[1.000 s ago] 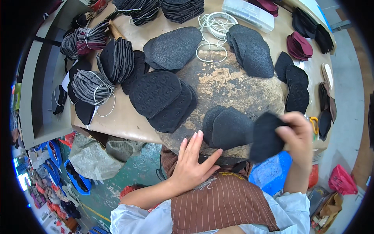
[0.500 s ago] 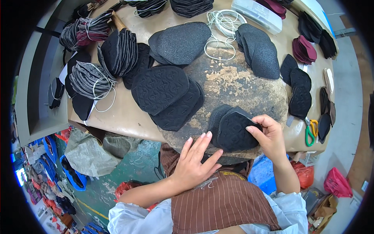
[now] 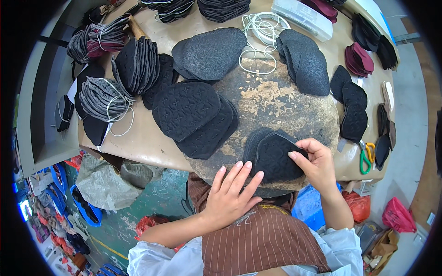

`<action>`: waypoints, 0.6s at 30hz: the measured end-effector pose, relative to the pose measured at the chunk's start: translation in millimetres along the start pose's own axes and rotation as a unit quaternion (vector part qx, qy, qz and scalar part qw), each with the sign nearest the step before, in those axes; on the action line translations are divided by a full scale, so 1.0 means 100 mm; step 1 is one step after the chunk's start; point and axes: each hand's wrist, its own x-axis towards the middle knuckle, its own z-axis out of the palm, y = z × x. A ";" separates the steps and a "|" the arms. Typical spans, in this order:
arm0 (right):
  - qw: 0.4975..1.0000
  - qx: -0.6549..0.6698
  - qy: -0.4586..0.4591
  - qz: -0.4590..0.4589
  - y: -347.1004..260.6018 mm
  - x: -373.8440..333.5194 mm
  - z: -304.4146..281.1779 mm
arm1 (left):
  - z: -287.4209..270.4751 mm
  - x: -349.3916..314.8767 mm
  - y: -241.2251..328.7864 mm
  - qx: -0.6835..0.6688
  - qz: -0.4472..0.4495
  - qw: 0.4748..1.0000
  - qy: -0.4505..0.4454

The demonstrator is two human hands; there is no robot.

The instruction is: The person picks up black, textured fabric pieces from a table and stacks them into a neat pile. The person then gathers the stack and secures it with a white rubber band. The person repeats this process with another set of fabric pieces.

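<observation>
Head view: the right hand (image 3: 317, 163) holds a black pad (image 3: 278, 158) by its right edge, with the thumb on top and the fingers clamped on that edge. The pad lies over the near stack (image 3: 251, 145), whose grey layers project at its left and upper sides. Both are located at the near edge of a worn round slab (image 3: 294, 112), which is set on the desk (image 3: 138, 148). The left hand (image 3: 234, 191) is positioned palm down at the same edge, to the left of the pad. Its fingers are apart and hold nothing; the index fingertip is just beside the pad, and contact between them cannot be determined. To the left of the pad, a quilted stack (image 3: 186, 110) is fanned out, overlapping the slab. Beyond it lies a large grey stack (image 3: 212, 53); a second grey stack (image 3: 313, 71) occupies the far right of the slab. White cord (image 3: 258, 73) is looped between these two, with a clear case (image 3: 301, 19) behind. On the right side of the desk are black pieces (image 3: 353, 117), a maroon stack (image 3: 358, 60) and, nearer, green-handled scissors (image 3: 363, 148). A tied grey bundle (image 3: 102, 99) lies at the left.
</observation>
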 end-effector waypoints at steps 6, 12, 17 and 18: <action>1.000 -0.002 -0.002 0.018 -0.05 0.02 0.01 | 0.03 -0.01 0.02 0.047 0.005 0.999 -0.015; 1.000 -0.023 0.000 0.015 -0.06 0.05 0.01 | -0.18 0.20 0.05 0.048 0.046 0.995 -0.079; 0.991 -0.122 -0.027 0.050 -0.17 0.17 0.01 | -0.18 0.49 -0.16 -0.008 0.105 0.989 -0.103; 0.971 -0.230 -0.040 0.046 -0.34 0.22 0.03 | -0.20 0.53 -0.13 -0.003 0.083 0.990 -0.113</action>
